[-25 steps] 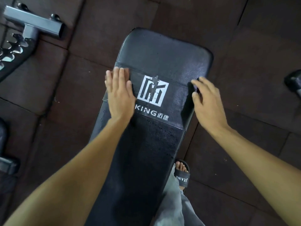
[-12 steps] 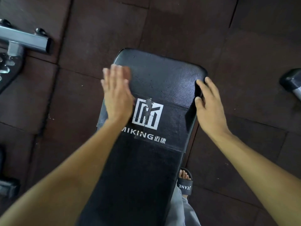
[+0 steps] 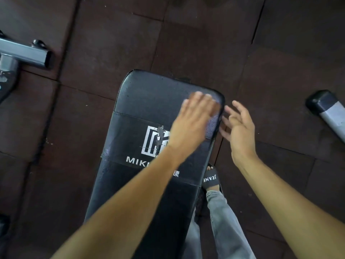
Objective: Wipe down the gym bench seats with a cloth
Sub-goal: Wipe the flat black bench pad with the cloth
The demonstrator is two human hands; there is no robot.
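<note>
I see the long black padded vinyl gym bench seat (image 3: 149, 101) running from bottom centre up to mid-frame, over a dark brown rubber tile floor (image 3: 186, 43). White square logo (image 3: 153, 141) with lettering is printed across its upper band, partly covered by my left forearm. My left hand (image 3: 194, 116) lies palm-down, flat and blurred, on the seat's far right corner, fingers extended, gripping nothing I can make out; no cloth visible under it. My right hand (image 3: 240, 128) is off the pad, just beside its right edge, fingers spread and loose, holding nothing. Below the right edge, a foot in a black slide sandal (image 3: 211, 178) with grey trouser leg (image 3: 222, 217) stands on the floor. Grey metal square tube frame (image 3: 24, 55) at far left, grey bar with black end cap (image 3: 328, 111) at far right.
</note>
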